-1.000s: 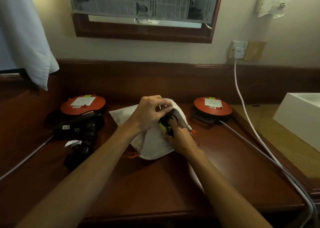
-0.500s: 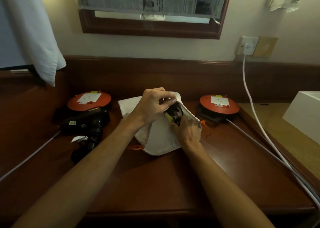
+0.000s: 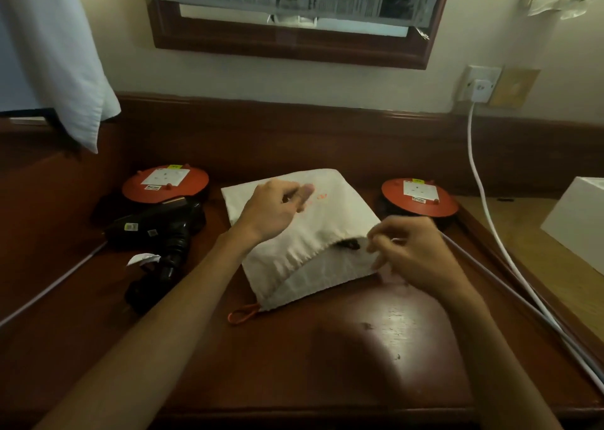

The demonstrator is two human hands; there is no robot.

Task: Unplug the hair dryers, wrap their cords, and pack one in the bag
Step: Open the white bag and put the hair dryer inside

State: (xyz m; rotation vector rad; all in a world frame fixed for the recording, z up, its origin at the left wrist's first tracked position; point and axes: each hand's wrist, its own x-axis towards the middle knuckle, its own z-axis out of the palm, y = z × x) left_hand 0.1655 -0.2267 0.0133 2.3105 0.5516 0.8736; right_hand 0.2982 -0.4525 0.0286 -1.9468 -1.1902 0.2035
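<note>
Inside the white bag (image 3: 313, 233) only a small dark part of one hair dryer (image 3: 351, 243) shows at the opening; the rest is hidden by the cloth. The left hand (image 3: 274, 210) is above the bag with fingers loosely curled, and it is blurred, so I cannot tell if it touches the cloth or holds anything. The right hand (image 3: 415, 253) is at the open edge of the bag, fingers bent together near the hem (a pinch on the cloth seems possible, but blur makes it unclear). One orange drawstring loop (image 3: 243, 313) lies on the table (image 3: 327, 364) at the near corner of the bag. A second black hair dryer (image 3: 157, 233) lies left of the bag, its lower end dark and hard to read. There are two round orange reels (image 3: 165, 181) (image 3: 420, 197), one at each side, and one white plug (image 3: 480, 88) in the wall socket with its cable cut off at the right edge
</note>
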